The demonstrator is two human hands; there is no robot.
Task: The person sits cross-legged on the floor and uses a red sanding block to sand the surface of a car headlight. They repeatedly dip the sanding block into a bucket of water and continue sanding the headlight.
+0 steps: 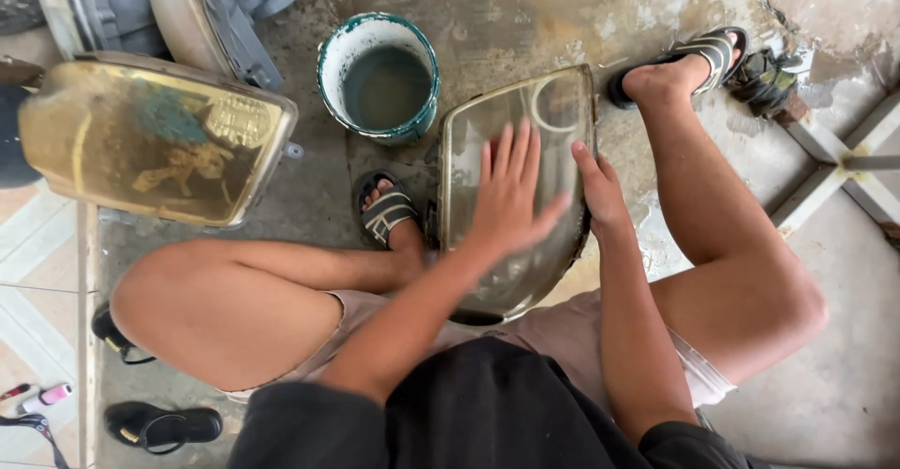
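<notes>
Head view: headlight lens [553, 104] yellowed, hazy, wet.

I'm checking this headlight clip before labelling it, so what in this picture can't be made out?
Head view only:
- Left hand: motion-blurred on the headlight lens; whether it holds anything cannot be told.
- The lens's lower end: hidden by the forearms and shorts.
- Bucket: its bottom is hidden under murky water.
- Right hand: its fingers behind the lens edge are hidden.
- Second headlight: yellowed, its inside is unclear.

soft even daylight, faint shadows; left hand [511, 193] motion-blurred, wide-angle bending at edges
</notes>
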